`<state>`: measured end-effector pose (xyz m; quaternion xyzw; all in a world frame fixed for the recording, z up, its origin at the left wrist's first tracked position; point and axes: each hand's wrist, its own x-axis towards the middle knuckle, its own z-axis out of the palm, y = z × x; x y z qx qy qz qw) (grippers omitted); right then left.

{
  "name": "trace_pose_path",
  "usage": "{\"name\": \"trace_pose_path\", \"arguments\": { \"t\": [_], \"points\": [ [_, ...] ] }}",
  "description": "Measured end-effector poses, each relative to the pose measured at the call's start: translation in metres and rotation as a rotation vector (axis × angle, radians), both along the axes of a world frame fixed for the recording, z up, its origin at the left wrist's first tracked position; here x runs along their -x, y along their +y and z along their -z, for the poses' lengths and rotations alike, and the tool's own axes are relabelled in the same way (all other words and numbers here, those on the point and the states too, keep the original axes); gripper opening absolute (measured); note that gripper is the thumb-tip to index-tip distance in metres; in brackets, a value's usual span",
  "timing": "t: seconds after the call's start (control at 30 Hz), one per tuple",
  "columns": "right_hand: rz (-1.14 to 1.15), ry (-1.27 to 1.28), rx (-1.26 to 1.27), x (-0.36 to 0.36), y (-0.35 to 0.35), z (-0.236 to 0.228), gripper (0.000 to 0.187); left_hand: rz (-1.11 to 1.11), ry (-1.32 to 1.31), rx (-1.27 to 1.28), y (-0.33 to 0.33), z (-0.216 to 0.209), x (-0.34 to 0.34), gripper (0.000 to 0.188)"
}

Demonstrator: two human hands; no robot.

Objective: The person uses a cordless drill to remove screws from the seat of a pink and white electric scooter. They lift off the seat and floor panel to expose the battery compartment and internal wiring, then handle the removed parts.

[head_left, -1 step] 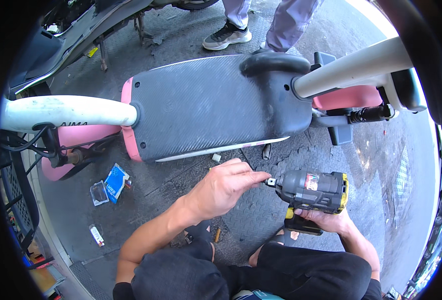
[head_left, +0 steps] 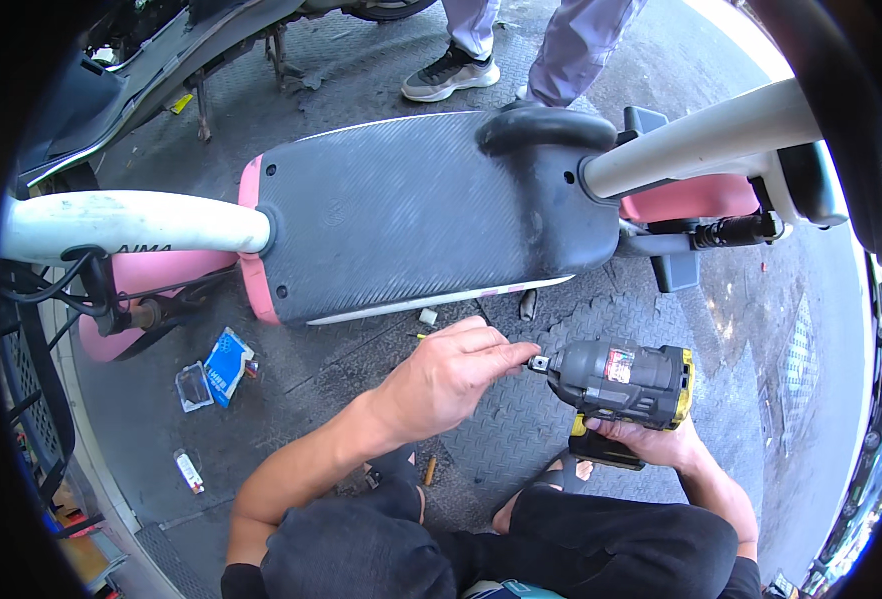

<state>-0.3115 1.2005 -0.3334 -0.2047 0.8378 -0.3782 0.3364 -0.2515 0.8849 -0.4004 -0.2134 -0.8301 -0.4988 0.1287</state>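
The ground [head_left: 521, 429] is grey and worn, partly covered with textured metal plates, and it spreads on all sides of the black footboard [head_left: 391, 210]. This footboard belongs to a pale scooter [head_left: 141, 222] with pink covers. Far to the right of the footboard stands a line of cars [head_left: 861, 449], rather small and distorted. Beyond the footboard, at its left, there is a dark vehicle [head_left: 111, 110]; directly beyond its right half are a person's legs [head_left: 581, 50] in light trousers.

On the near side of the footboard, below its right end, the black and yellow power tool [head_left: 626, 379] is held above the ground. The right hand [head_left: 651, 439] has its fingers wrapped around the handle. The left hand [head_left: 451, 374] is nearer the middle of the footboard, its fingers bent and their tips at the tool's square drive [head_left: 538, 365]; I cannot tell if they grip something.

Left and near of the footboard lie a blue packet [head_left: 226, 364], a clear box [head_left: 193, 386] beside it, and nearer still a white tube [head_left: 189, 470]. A small white piece [head_left: 428, 316] lies just by the footboard's near edge.
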Motion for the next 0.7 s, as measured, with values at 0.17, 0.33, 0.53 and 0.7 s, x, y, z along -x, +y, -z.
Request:
{"name": "trace_pose_path", "arguments": {
  "t": [0.17,0.33,0.53,0.7],
  "points": [
    [0.249,-0.078,-0.006,0.008,-0.010,-0.062,0.047,-0.067,0.233,-0.063,0.014,-0.011,0.044,0.040],
    [0.346,0.132,-0.079,0.045,-0.042,-0.137,0.045,0.113,0.171,-0.239,0.008,-0.031,0.154,0.023],
    [0.143,0.385,-0.389,0.112,-0.085,-0.163,0.044,0.319,-0.089,-0.457,-0.006,-0.043,0.241,0.023],
    [0.134,0.424,-0.294,0.117,-0.088,-0.172,0.048,0.287,-0.079,-0.390,-0.005,-0.038,0.240,0.025]
  ]
}}
